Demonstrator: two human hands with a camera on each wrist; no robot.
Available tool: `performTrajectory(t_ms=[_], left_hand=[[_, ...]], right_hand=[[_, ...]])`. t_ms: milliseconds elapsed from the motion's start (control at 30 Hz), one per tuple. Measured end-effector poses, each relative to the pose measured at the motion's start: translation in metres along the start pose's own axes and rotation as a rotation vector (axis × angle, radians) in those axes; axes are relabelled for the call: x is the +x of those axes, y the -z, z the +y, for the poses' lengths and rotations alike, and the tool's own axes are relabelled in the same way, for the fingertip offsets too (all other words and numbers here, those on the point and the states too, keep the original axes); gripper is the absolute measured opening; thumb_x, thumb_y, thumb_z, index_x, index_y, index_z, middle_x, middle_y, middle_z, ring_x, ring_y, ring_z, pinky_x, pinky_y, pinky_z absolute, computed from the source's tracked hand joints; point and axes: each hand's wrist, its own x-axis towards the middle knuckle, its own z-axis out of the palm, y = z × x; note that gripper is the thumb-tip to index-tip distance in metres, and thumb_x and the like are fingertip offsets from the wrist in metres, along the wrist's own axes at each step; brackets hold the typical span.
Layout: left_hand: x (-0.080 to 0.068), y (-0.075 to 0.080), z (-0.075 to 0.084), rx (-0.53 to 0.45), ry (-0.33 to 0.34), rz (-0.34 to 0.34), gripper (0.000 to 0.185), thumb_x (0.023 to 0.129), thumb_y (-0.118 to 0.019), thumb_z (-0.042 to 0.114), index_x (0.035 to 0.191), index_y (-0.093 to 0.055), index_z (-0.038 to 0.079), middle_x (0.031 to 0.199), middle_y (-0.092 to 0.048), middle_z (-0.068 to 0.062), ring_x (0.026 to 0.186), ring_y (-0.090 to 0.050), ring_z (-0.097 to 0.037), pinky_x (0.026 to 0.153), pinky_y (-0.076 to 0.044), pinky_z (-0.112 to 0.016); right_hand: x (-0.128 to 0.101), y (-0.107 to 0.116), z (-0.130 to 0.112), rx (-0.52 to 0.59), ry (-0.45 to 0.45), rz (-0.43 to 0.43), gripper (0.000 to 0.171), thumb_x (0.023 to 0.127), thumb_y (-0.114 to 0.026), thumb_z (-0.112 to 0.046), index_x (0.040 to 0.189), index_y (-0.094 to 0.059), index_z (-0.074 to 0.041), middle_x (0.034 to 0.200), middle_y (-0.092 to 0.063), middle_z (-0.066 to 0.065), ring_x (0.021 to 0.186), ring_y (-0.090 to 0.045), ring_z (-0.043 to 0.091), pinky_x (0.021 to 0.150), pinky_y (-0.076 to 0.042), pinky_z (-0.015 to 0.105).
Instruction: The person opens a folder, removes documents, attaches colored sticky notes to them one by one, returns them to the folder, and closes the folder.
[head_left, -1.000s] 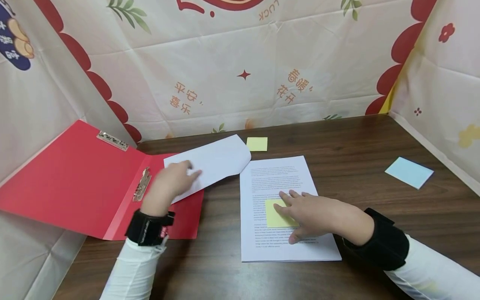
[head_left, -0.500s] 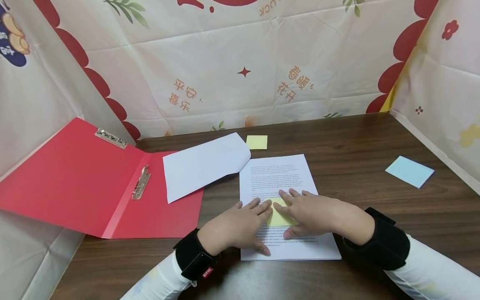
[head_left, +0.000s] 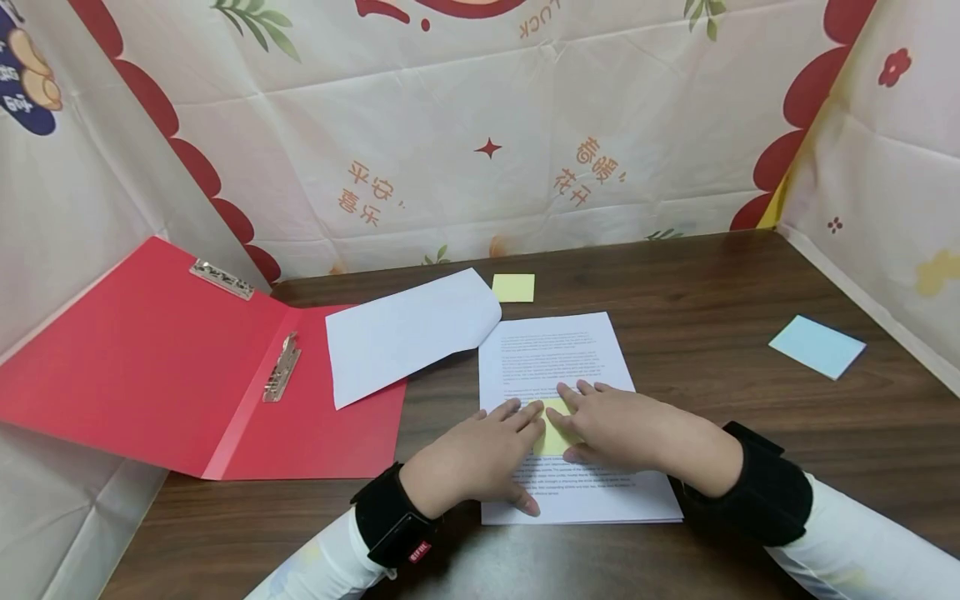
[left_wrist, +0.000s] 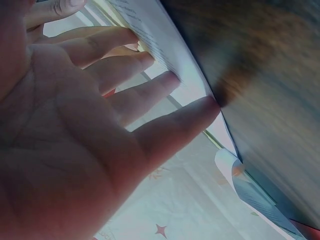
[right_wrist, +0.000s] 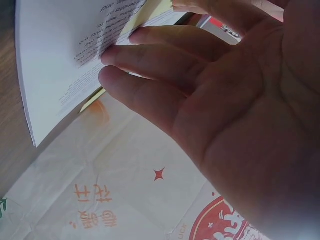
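Note:
A stack of printed paper (head_left: 555,350) lies on the table, with a yellow sticky note (head_left: 552,437) on its middle. My left hand (head_left: 480,454) rests on the stack's left side, fingers spread and fingertips at the note's left edge. From the right, my right hand (head_left: 618,429) lies over the note with its fingers extended, covering the note's right part. Both wrist views show straight fingers with fingertips on the printed page (right_wrist: 55,65) and nothing gripped. In the left wrist view one fingertip of the left hand (left_wrist: 100,110) reaches the paper's edge.
An open red folder (head_left: 330,442) with metal clips stands at the left. A white sheet (head_left: 412,329) lies partly on it, its right end curled and meeting the stack. Another yellow note (head_left: 513,287) lies behind, a light blue card (head_left: 817,346) at the right. Printed cloth (head_left: 450,100) encloses the table.
My left hand has left the white sheet on the folder and come right and nearer, onto the stack beside the note. The right hand has stayed over the note with only a slight shift.

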Motion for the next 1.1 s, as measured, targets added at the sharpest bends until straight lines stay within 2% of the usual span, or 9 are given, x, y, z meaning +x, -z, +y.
performTrajectory(t_ms=[300,567,667,833,967,1100], left_hand=[[0.000,0.000,0.000,0.011,-0.002,0.003,0.105,0.081,-0.081,0.068,0.165,-0.040,0.018,0.178,-0.028,0.001,0.164,-0.031,-0.028,0.123,-0.044,-0.055],[0.000,0.001,0.000,0.020,0.000,0.003,0.105,0.082,-0.080,0.068,0.165,-0.040,0.018,0.178,-0.028,0.002,0.164,-0.031,-0.028,0.123,-0.044,-0.054],[0.000,0.001,0.000,0.020,-0.001,0.002,0.105,0.081,-0.080,0.068,0.165,-0.041,0.018,0.178,-0.028,0.002,0.164,-0.030,-0.028,0.123,-0.044,-0.054],[0.000,0.001,0.000,0.015,-0.003,0.004,0.105,0.081,-0.081,0.068,0.165,-0.041,0.019,0.178,-0.027,0.002,0.164,-0.030,-0.028,0.124,-0.043,-0.054],[-0.001,-0.001,0.000,0.009,0.000,0.005,0.105,0.081,-0.080,0.069,0.165,-0.041,0.018,0.178,-0.027,0.002,0.164,-0.029,-0.028,0.125,-0.043,-0.053],[-0.002,-0.001,0.000,0.008,0.003,0.009,0.106,0.081,-0.079,0.070,0.165,-0.041,0.018,0.178,-0.026,0.002,0.165,-0.029,-0.026,0.125,-0.042,-0.053]], right_hand=[[0.001,-0.001,-0.002,0.006,-0.008,-0.001,0.055,0.102,-0.070,-0.039,0.150,-0.062,-0.012,0.158,-0.052,0.028,0.141,-0.054,0.055,0.114,-0.049,0.064],[0.006,-0.001,-0.004,0.025,-0.053,0.052,0.057,0.095,-0.078,-0.041,0.144,-0.068,-0.012,0.152,-0.060,0.027,0.136,-0.060,0.052,0.109,-0.053,0.063],[0.007,-0.001,-0.004,0.040,-0.071,0.045,0.058,0.094,-0.079,-0.042,0.144,-0.068,-0.012,0.152,-0.060,0.026,0.138,-0.059,0.051,0.109,-0.053,0.063],[0.006,0.001,-0.002,0.016,-0.038,0.019,0.059,0.096,-0.077,-0.043,0.146,-0.066,-0.013,0.153,-0.059,0.026,0.138,-0.059,0.052,0.111,-0.052,0.063],[0.004,0.007,0.008,0.063,-0.022,0.002,0.065,0.095,-0.079,-0.042,0.148,-0.062,-0.009,0.157,-0.057,0.022,0.140,-0.059,0.047,0.114,-0.049,0.062],[-0.006,0.025,0.039,0.152,-0.077,0.073,0.068,0.094,-0.082,-0.035,0.152,-0.058,-0.006,0.159,-0.056,0.018,0.142,-0.059,0.041,0.113,-0.050,0.061]])
